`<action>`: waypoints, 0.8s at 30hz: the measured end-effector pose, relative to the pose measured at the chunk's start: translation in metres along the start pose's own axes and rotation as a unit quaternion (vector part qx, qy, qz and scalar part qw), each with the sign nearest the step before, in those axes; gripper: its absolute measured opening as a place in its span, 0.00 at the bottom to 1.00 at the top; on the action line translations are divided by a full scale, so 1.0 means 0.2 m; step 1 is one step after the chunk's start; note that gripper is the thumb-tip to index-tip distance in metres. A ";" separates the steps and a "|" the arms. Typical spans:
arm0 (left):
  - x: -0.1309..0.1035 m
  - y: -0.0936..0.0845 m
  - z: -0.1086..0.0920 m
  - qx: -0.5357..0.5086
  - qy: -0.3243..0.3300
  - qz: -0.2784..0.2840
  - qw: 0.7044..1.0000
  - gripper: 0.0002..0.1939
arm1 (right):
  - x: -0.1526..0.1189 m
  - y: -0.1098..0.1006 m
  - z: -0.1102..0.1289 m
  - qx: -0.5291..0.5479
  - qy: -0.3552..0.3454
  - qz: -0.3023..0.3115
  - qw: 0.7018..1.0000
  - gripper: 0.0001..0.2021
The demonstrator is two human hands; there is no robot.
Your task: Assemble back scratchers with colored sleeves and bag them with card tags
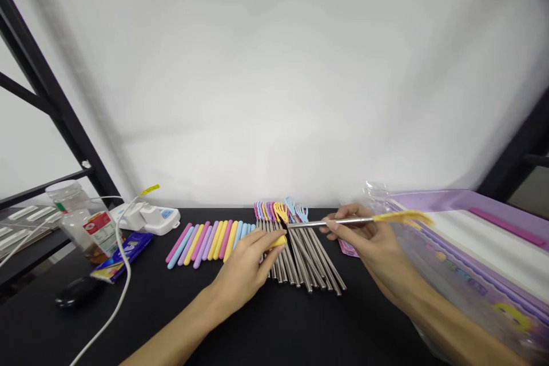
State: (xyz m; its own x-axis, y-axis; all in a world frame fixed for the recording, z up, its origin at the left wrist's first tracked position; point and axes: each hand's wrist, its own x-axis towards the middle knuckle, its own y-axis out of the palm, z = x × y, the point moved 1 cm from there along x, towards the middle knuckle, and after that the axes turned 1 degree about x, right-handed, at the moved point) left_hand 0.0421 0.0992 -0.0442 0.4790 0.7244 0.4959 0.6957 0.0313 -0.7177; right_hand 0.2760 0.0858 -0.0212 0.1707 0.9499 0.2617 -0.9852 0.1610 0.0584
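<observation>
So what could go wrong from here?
The rod in the right hand might slip out of line with the yellow handle in the left hand. Either hand could knock the fanned rods lying close by. The row of coloured handles beside the left hand might roll if nudged.

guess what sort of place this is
Probably a small assembly or packing workstation: a row of coloured handles and a pile of metal rods lie on a black tabletop, beside a power strip.
</observation>
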 end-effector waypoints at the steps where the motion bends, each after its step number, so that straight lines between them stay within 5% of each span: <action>1: 0.00 0.01 0.01 0.017 0.008 -0.006 1.000 0.17 | 0.00 0.00 0.00 0.003 0.002 0.006 1.000 0.15; 9: -0.01 0.01 0.04 0.054 0.079 -0.073 0.993 0.16 | -0.02 0.02 0.01 0.039 0.015 0.070 0.997 0.15; 24: 0.05 -0.10 -0.09 -0.042 0.032 0.077 0.996 0.17 | -0.01 -0.03 -0.01 0.026 -0.047 0.126 0.991 0.12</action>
State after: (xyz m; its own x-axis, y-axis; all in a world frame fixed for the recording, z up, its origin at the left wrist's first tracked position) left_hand 0.0425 0.0936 -0.0149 0.6139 0.6713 0.4152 0.6531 -0.1366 -0.7449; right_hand 0.2808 0.0830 -0.0239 -0.0774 0.9287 0.3627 -0.9951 -0.0945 0.0296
